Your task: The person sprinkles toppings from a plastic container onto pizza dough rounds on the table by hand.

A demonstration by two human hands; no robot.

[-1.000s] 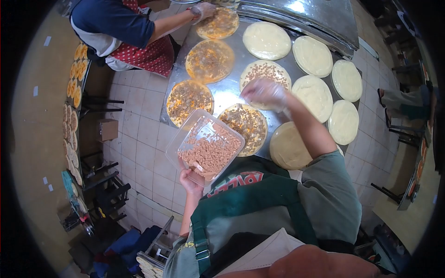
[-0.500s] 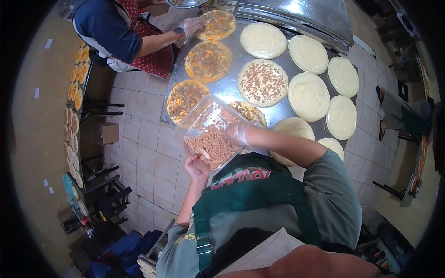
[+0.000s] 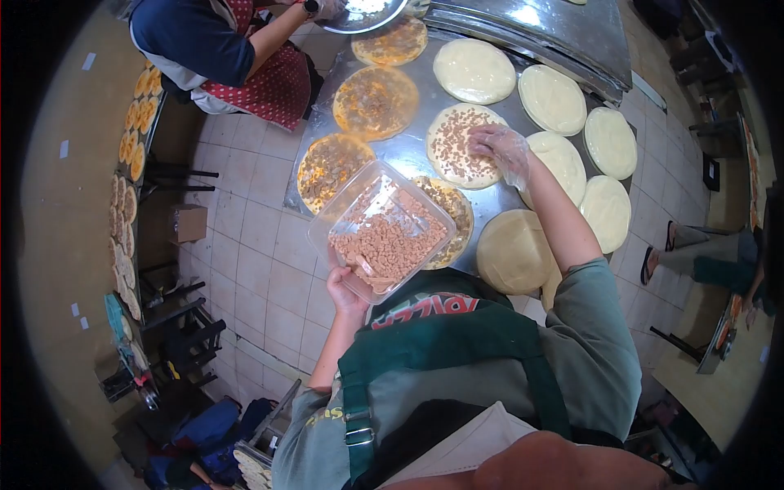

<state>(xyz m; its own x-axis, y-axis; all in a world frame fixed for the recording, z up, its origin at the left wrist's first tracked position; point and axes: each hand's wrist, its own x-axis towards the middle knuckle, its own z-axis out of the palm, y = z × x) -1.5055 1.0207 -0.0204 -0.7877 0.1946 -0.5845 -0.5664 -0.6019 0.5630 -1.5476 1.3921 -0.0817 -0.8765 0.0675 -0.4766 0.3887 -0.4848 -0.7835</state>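
Observation:
My left hand [image 3: 349, 291] grips the near left corner of a clear plastic container [image 3: 441, 237]. Inside it lie pinkish-brown meat crumbles [image 3: 384, 241], heaped toward the near side. In a clear plastic glove, my right hand [image 3: 502, 151] hovers at the right part of a pale dough round [image 3: 453, 167] dotted with similar crumbles. Its fingers are bunched, and the crumbles they hold are mostly hidden. Partly behind the container is a topped pizza [image 3: 449, 208]. Left of it lies another pizza [image 3: 331, 167] with orange sauce and brown topping.
Several plain dough rounds [image 3: 551, 98] cover the right of the metal table [image 3: 482, 220]. A co-worker in a red dotted apron [image 3: 269, 90] holds a metal bowl [image 3: 359, 18] at the far left. Pizzas line a side table [image 3: 131, 163]. A cardboard box [image 3: 189, 222] sits on the floor.
My right hand has left the container and moved forward and right to the dotted dough round. The co-worker's hand has withdrawn from the far pizza to the bowl, now further into view.

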